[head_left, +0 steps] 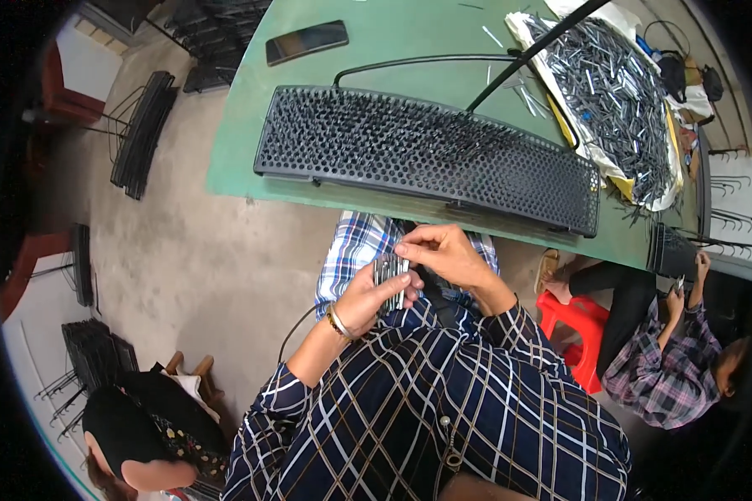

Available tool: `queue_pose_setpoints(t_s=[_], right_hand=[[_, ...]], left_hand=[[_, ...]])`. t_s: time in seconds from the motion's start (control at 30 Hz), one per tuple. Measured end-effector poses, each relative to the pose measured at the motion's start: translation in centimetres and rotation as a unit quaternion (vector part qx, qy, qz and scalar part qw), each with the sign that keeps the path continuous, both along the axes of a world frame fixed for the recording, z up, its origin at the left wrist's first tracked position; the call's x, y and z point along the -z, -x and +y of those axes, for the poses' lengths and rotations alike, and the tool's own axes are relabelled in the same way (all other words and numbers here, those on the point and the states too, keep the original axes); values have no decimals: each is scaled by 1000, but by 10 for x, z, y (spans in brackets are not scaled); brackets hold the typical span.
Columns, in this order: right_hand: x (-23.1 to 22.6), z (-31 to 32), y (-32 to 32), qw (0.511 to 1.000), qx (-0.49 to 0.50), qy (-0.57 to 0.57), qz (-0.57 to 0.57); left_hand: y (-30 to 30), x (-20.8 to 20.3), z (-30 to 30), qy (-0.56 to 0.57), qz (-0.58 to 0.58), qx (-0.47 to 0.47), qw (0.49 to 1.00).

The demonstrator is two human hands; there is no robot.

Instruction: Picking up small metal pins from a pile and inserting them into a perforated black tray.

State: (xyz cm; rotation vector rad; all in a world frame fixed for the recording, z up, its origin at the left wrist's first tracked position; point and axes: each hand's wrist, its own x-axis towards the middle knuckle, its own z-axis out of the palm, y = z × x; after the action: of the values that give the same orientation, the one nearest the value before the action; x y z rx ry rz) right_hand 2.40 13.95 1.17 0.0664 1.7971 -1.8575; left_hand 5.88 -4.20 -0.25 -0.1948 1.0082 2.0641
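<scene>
My left hand is closed round a small bunch of thin, dark and silvery metal pieces, held upright above my lap. The thumb lies across the front of the bunch. My right hand reaches in from the right, thumb and forefinger pinched at the top of one slim piece on the bunch's right side. Just beyond my hands, a long black rack full of round holes lies along the near edge of the green table. Many holes at its left and middle hold upright dark pieces.
A heap of loose metal pieces lies on a white and yellow sack at the table's right. A phone rests at the far left. A black rod rises from the rack. Co-workers sit at right, near a red stool, and lower left.
</scene>
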Motion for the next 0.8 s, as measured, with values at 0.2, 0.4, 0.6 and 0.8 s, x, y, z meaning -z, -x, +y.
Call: queue_pose_setpoints(t_s=[0.2, 0.4, 0.6, 0.8], right_hand=[[0, 8, 6, 996, 73, -18, -43], [-12, 10, 20, 988, 151, -5, -11], [-29, 24, 45, 954, 239, -101, 148], [-27, 25, 74, 931, 249, -103, 247]], left_hand=[[14, -5, 5, -3, -8, 5, 1000], [32, -9, 11, -1, -5, 12, 1000], [40, -1, 16, -18, 16, 0, 1000], [41, -5, 22, -10, -29, -34, 999]])
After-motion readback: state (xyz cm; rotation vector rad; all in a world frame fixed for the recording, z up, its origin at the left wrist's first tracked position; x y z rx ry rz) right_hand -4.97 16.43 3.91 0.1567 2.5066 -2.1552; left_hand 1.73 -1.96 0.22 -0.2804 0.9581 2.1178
